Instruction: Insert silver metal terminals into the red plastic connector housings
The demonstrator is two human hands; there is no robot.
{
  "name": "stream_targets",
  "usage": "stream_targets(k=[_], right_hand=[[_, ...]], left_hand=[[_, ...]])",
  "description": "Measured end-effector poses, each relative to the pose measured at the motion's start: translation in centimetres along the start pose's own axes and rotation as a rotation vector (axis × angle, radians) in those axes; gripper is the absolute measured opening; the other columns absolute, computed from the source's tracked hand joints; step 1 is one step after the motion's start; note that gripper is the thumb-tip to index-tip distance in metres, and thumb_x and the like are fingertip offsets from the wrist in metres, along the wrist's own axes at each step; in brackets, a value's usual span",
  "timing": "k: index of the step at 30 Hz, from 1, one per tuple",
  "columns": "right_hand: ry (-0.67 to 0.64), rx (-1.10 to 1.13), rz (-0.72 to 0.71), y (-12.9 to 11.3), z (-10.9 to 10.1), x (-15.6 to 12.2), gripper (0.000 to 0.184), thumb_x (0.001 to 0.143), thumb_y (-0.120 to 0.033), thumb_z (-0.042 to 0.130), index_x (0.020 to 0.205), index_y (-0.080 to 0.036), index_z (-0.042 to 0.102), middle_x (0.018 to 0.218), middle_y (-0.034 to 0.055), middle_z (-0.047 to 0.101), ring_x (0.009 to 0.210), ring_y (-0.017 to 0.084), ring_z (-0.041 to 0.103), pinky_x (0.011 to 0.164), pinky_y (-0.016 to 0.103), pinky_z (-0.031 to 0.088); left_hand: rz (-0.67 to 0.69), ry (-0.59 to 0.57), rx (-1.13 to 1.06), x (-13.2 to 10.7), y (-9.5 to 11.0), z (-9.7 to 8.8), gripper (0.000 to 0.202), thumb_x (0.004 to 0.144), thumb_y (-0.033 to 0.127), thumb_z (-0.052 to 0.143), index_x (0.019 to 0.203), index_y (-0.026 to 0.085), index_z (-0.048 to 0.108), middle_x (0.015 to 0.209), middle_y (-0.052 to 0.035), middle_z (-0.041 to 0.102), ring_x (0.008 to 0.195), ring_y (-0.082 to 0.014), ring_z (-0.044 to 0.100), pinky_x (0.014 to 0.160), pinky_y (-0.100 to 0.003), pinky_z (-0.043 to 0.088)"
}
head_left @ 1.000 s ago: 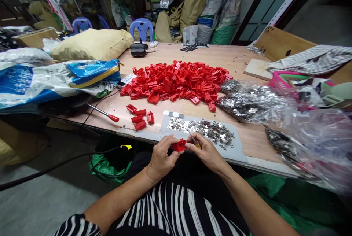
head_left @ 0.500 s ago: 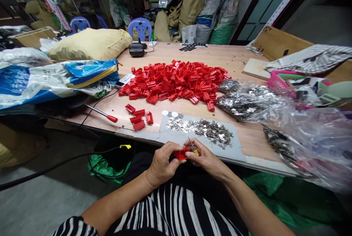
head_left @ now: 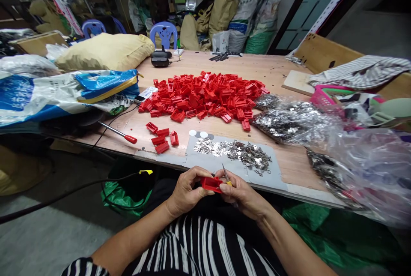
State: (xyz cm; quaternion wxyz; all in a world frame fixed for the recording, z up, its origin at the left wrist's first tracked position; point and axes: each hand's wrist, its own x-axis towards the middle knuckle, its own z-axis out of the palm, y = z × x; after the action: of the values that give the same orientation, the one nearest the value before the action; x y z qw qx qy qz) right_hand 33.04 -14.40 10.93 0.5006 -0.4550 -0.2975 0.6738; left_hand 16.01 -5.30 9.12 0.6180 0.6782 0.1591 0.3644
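My left hand [head_left: 185, 190] is closed on a small red plastic housing [head_left: 211, 184], held over my lap just below the table edge. My right hand [head_left: 241, 191] pinches the other end of that housing and also grips a thin tool with a yellow handle [head_left: 227, 178], its metal tip pointing up. Right in front of my hands, small silver metal pieces [head_left: 239, 151] lie spread on a grey mat [head_left: 276, 175]. A big heap of the same red housings [head_left: 205, 94] lies in the middle of the wooden table [head_left: 257, 68].
Several loose red housings [head_left: 161, 136] and a red-handled screwdriver [head_left: 119, 132] lie at front left. Clear bags of metal parts [head_left: 324, 139] crowd the right side. Blue-white sacks [head_left: 64, 91] and a yellow sack [head_left: 107, 51] fill the left. A black device [head_left: 161, 58] sits at the back.
Both hands have dropped a little lower and nearer to my body with the red housing, which now lies flatter between them. The table's contents have not moved.
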Motion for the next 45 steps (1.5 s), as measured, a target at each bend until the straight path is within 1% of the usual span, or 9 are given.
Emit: stream_targets(k=[3, 8, 11, 15, 19, 22, 25, 31, 45], right_hand=[[0.071, -0.224, -0.031, -1.0, -0.4, 0.7, 0.04, 0.077, -0.048, 0.068, 0.1, -0.021, 0.05, 0.066, -0.0054, 0.046, 0.05, 0.007, 0.033, 0.045, 0.02, 0.023], [0.435, -1.026, -0.268, -3.3, -2.1, 3.0, 0.015, 0.087, -0.033, 0.054, 0.092, -0.02, 0.06, 0.091, 0.004, 0.064, 0.075, 0.017, 0.057, 0.068, 0.029, 0.042], [0.483, -1.366, -0.305, -3.9, -2.5, 4.4, 0.01, 0.086, -0.021, 0.051, 0.088, -0.02, 0.06, 0.089, 0.005, 0.065, 0.081, 0.019, 0.059, 0.074, 0.031, 0.041], [0.512, -1.569, -0.225, -3.9, -2.1, 5.8, 0.007, 0.086, -0.02, 0.053, 0.085, -0.019, 0.059, 0.089, 0.0061, 0.064, 0.082, 0.02, 0.059, 0.071, 0.029, 0.04], [0.505, -1.596, -0.19, -4.0, -2.0, 6.3, 0.006, 0.084, -0.019, 0.055, 0.08, -0.02, 0.057, 0.084, 0.0045, 0.063, 0.077, 0.018, 0.057, 0.067, 0.027, 0.038], [0.505, -1.524, -0.274, -4.2, -2.3, 6.0, 0.006, 0.083, -0.018, 0.052, 0.078, -0.02, 0.055, 0.081, 0.0039, 0.061, 0.075, 0.018, 0.055, 0.067, 0.028, 0.038], [0.484, -1.323, -0.353, -4.5, -2.2, 5.2, 0.006, 0.085, -0.021, 0.05, 0.079, -0.021, 0.052, 0.074, 0.0011, 0.058, 0.068, 0.016, 0.052, 0.064, 0.027, 0.037], [0.254, -0.944, -0.382, -4.1, 0.0, 3.4, 0.016, 0.09, -0.033, 0.051, 0.081, -0.02, 0.053, 0.07, -0.0029, 0.051, 0.062, 0.012, 0.045, 0.06, 0.024, 0.036], [0.032, -1.106, -0.578, -4.0, 0.8, 1.9, 0.015, 0.094, -0.026, 0.047, 0.091, -0.023, 0.061, 0.085, 0.0046, 0.062, 0.079, 0.017, 0.057, 0.072, 0.029, 0.045]], left_hand=[[-0.157, 0.112, -0.14, 0.2, -0.3, 0.1, 0.028, 0.072, 0.023, 0.075, 0.095, 0.017, 0.06, 0.092, -0.0042, 0.068, 0.087, -0.0172, 0.067, 0.081, -0.029, 0.052], [-0.279, 0.251, -0.193, 0.8, -0.8, 0.0, 0.034, 0.072, 0.025, 0.076, 0.098, 0.017, 0.056, 0.093, -0.0041, 0.07, 0.087, -0.0175, 0.068, 0.086, -0.031, 0.052], [-0.275, 0.255, -0.115, 0.8, -1.0, -0.3, 0.034, 0.072, 0.026, 0.076, 0.099, 0.017, 0.057, 0.093, -0.0049, 0.071, 0.087, -0.0181, 0.068, 0.086, -0.032, 0.051], [-0.252, 0.25, -0.039, 0.8, -0.9, -0.6, 0.032, 0.072, 0.027, 0.075, 0.099, 0.018, 0.059, 0.094, -0.0042, 0.07, 0.088, -0.0181, 0.067, 0.086, -0.031, 0.051], [-0.266, 0.254, -0.084, 1.0, -0.8, -0.7, 0.031, 0.072, 0.026, 0.075, 0.098, 0.018, 0.058, 0.094, -0.0035, 0.07, 0.09, -0.0175, 0.067, 0.088, -0.031, 0.051], [-0.302, 0.261, -0.222, 1.3, -0.6, -0.6, 0.033, 0.071, 0.025, 0.076, 0.096, 0.018, 0.057, 0.093, -0.0026, 0.069, 0.088, -0.0168, 0.067, 0.087, -0.031, 0.052], [-0.362, 0.256, -0.395, 1.7, 0.0, -0.5, 0.034, 0.072, 0.024, 0.075, 0.098, 0.018, 0.054, 0.09, -0.0023, 0.069, 0.085, -0.0173, 0.067, 0.083, -0.035, 0.054], [-0.436, 0.247, -0.613, 2.1, 1.6, -0.5, 0.037, 0.075, 0.021, 0.072, 0.108, 0.018, 0.057, 0.096, -0.0036, 0.064, 0.084, -0.0168, 0.064, 0.077, -0.037, 0.056], [-0.496, 0.206, -0.732, 2.7, 1.8, -0.6, 0.039, 0.074, 0.019, 0.068, 0.113, 0.019, 0.066, 0.084, -0.0031, 0.065, 0.072, -0.012, 0.06, 0.066, -0.025, 0.048]])
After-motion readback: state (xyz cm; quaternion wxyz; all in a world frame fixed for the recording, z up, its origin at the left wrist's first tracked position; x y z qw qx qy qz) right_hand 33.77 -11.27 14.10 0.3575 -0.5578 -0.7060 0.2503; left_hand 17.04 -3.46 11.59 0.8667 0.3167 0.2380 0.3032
